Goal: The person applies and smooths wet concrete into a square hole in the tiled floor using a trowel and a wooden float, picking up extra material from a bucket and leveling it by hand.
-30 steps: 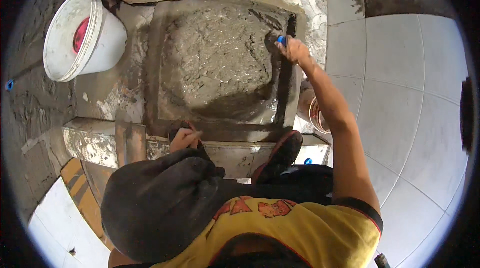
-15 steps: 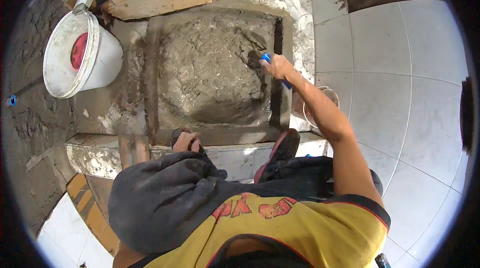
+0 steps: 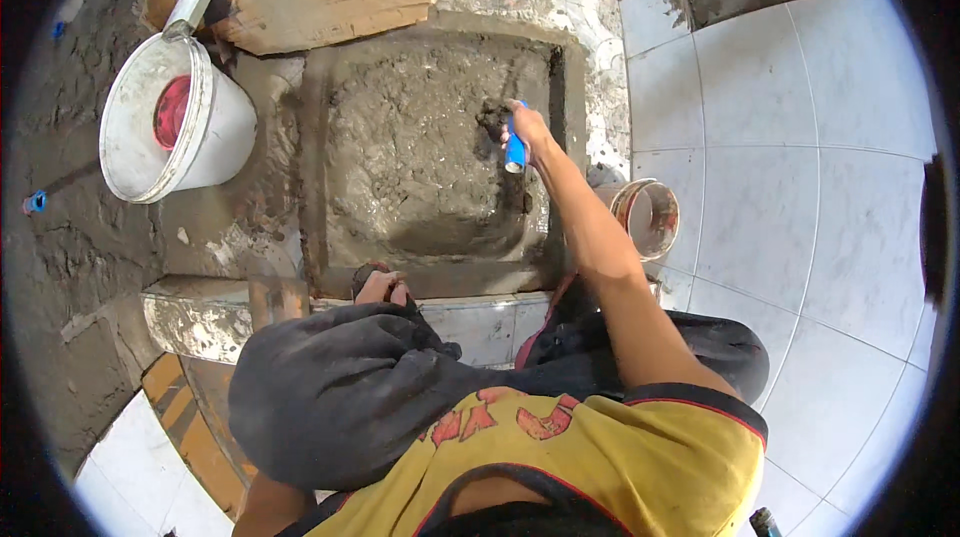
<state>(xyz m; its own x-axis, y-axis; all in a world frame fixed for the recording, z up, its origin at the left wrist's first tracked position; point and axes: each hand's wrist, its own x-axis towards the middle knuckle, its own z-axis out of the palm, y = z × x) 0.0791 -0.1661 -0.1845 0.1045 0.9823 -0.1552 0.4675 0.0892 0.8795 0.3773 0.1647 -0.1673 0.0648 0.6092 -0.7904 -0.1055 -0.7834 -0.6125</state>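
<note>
- Gripping a blue-handled trowel (image 3: 514, 149), the right hand (image 3: 530, 127) has its fingers curled tight round the handle, over the right part of the square bed of wet grey mortar (image 3: 420, 157)
- Resting on the near edge of that bed, the left hand (image 3: 382, 287) has its fingers bent down; whether it holds anything cannot be told
- Standing left of the bed, a white plastic bucket (image 3: 160, 122)
- Lying right of the arm, a small round tub (image 3: 645, 217) on white floor tiles (image 3: 800, 157)

Flattened brown cardboard packaging (image 3: 330, 2) is lying along the top edge, just beyond the grey mortar bed, bearing small dark print; no labels, signs or screens are showing.
</note>
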